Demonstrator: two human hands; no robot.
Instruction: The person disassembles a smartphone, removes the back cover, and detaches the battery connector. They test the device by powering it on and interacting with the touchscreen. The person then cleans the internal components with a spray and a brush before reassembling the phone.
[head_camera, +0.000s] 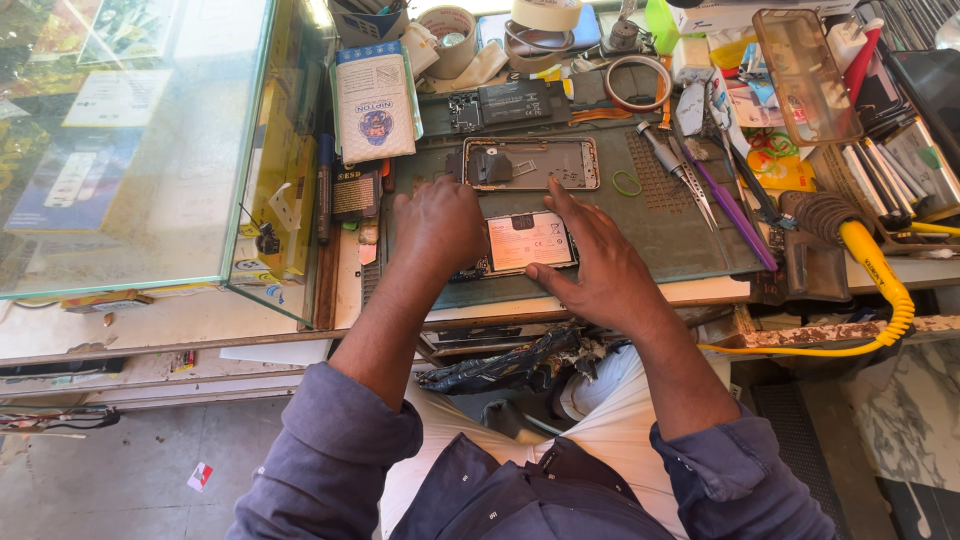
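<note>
An opened phone body (530, 242) with its pale battery showing lies on the grey-green work mat (670, 225). My left hand (437, 225) curls over the phone's left end, fingers bent down and hiding that end. My right hand (590, 260) rests on the phone's right side, with the thumb along its lower edge and the fingers spread. Just beyond, a detached phone frame (530, 163) lies flat on the mat.
A glass display case (150, 140) stands at the left. Tweezers (690, 180) and a purple tool (735, 215) lie on the mat's right side. A soldering iron with yellow cable (870, 260) sits right. Tape rolls (545, 15) and boxes crowd the back.
</note>
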